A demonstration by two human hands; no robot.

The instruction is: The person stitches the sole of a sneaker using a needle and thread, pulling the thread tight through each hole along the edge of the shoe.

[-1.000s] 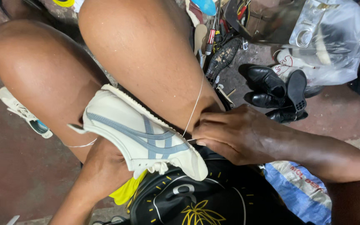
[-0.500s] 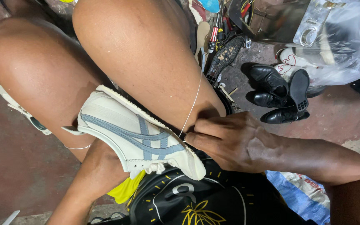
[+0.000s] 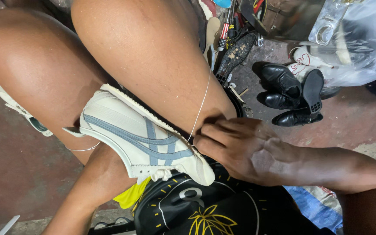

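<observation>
Pinching at the sole edge of a cream sneaker [image 3: 144, 139] with blue-grey stripes, the right hand [image 3: 249, 150] comes in from the lower right, forearm running out toward the right edge, knuckles up, fingers [image 3: 212, 139] bunched closed at the shoe's toe end; they seem to grip a thin pale thread [image 3: 202, 104], though the exact pinch point is hidden under the fingertips. Thread runs taut from the fingers up and slightly right across the right thigh [image 3: 153, 56]. Sneaker sits wedged between the two bare legs, long axis slanting from upper left (heel) to lower right (toe), sole side pressed against the right thigh. Shoe lies just left of the right fingers, touching them at the toe. Left hand is under the shoe, mostly hidden, only the left forearm [image 3: 92, 191] shows, so its grip cannot be told. A second loop of thread hangs near the heel. Black bag [image 3: 196, 209] with yellow print sits just below the shoe. Black dress shoes [image 3: 290, 98] lie on the floor [image 3: 18, 174] well apart at upper right, near a clear plastic bag [image 3: 353, 39] and scattered tools [image 3: 227, 35].
</observation>
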